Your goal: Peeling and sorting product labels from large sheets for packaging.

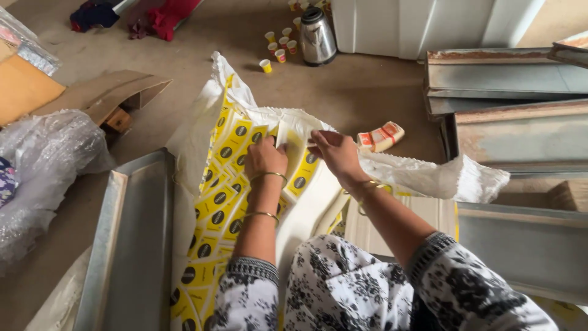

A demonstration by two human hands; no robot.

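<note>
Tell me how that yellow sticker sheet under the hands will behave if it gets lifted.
The sticker sheet is long and thin and drapes over the white sack, so it would probably flop and sag if lifted. It looks glossy, so it may slide. The left hand and right hand pinch its top edge, which bends there, so it likely creases easily.

Views: one only, head-worn, so nothing shared with a second view.
Position: above the seated wearer's lap, over both forearms.
Direction: tilted steeply down and forward across the concrete floor [367,92].
Nearness: close to the left hand [264,158] and right hand [334,153]; far edge reaching the steel kettle [316,35] and paper cups [277,46].
</note>
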